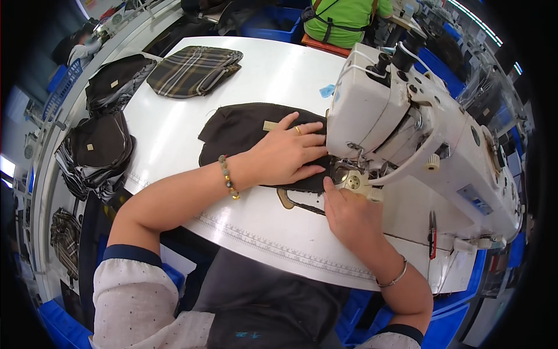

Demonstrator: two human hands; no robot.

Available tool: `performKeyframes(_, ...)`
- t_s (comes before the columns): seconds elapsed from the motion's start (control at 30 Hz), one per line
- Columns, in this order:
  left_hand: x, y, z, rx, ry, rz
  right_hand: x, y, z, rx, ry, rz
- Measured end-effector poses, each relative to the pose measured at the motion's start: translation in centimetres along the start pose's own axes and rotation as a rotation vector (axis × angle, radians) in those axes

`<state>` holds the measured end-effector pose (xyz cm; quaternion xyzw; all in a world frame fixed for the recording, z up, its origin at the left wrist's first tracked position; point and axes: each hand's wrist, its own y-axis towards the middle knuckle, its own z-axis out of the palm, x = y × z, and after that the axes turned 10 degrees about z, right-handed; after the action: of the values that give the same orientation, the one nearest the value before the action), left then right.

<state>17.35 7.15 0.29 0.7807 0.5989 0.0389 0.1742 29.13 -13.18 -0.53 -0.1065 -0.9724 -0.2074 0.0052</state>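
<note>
A dark fabric piece (232,129) with a small tan label (269,125) lies on the white sewing table, its right end at the presser foot of the sewing machine (372,96). My left hand (288,152) rests flat on it, fingers spread toward the needle area; a ring and a beaded bracelet show. At the piece's near right corner, beside the round metal plate, my right hand (351,212) has one digit on the edge and its other fingers curled. The edge seems pinched there, though the undersides of the fingers are hidden.
A plaid fabric piece (195,71) lies at the table's far left. Stacked dark pieces (96,145) stand beyond the left edge. Snips with red on the handle (432,235) lie right of my right forearm. A person in green (340,23) sits beyond the table.
</note>
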Motion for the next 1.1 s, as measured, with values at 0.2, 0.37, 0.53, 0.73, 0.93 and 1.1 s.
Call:
performKeyframes(0.2,-1.3,-2.0,-0.4,-0.141,-0.088,0.148,0.2,-0.3,-0.2,0.009,0.079,0.002)
performKeyframes(0.37,0.1,-1.5,-0.8,-0.119,-0.107,0.17,0.3,-0.2,0.0,0.009,0.069,0.007)
performKeyframes(0.53,0.4,-1.0,-0.7,-0.123,-0.099,0.132,0.3,-0.3,0.1,0.016,0.062,0.021)
performKeyframes(0.73,0.1,-1.3,-0.4,-0.103,-0.017,0.118,0.1,-0.3,0.1,0.011,0.099,0.017)
performKeyframes(0.93,-1.3,-1.2,-0.4,-0.081,0.054,0.086,0.0,-0.3,-0.1,0.025,0.112,0.013)
performKeyframes(1.1,-3.1,-1.4,-0.6,0.021,0.164,0.047,0.0,-0.3,-0.2,0.005,0.113,-0.012)
